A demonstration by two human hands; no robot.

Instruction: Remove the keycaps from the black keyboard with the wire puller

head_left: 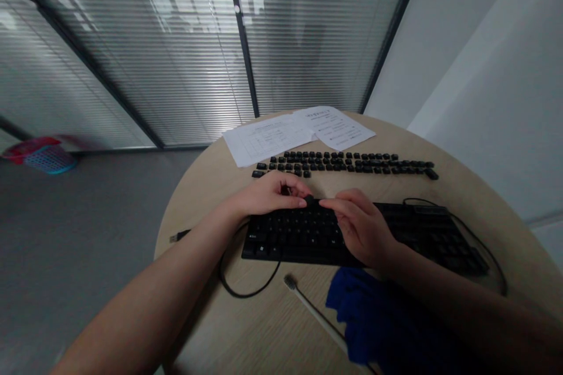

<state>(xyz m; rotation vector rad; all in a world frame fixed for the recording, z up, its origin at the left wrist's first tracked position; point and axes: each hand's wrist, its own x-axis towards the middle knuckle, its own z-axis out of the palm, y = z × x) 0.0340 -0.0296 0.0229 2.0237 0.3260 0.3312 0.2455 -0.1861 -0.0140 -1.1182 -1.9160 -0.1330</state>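
A black computer keyboard (303,240) lies across the round table, keys facing up. Above its back edge, my left hand (281,192) pinches a small black keycap (310,201) between thumb and fingers. My right hand (363,225) is over the middle of the keyboard, its fingers closed and their tips pointing at the keycap. Whether those tips hold anything is hidden. Behind the keyboard, several loose black keycaps (334,162) stand in rows on the table.
Printed papers (275,137) lie at the table's (193,187) far side. In front are a toothbrush (314,312) and a blue cloth (378,316). The keyboard's cable (246,296) loops at the left, near a USB plug (178,237). A basket (48,158) stands on the floor.
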